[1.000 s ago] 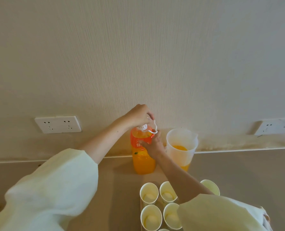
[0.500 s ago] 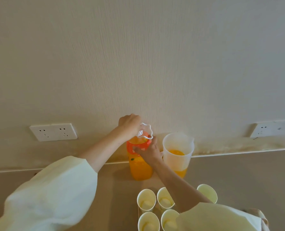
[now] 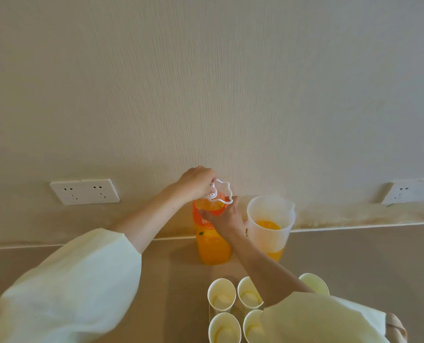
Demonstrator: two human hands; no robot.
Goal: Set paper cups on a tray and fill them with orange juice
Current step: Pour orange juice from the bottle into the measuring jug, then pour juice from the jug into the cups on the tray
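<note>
Left hand (image 3: 196, 181): curling round the bottle (image 3: 213, 246) top, seemingly twisting (cap hidden).
Right hand (image 3: 227, 216): clasping its neck, steadying; jug (image 3: 270, 226) waiting at three o'clock.

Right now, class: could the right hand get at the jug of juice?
Probably yes. The jug stands just right of the right hand, with nothing between them. But that hand grips the bottle, so it would have to let go first.
</note>
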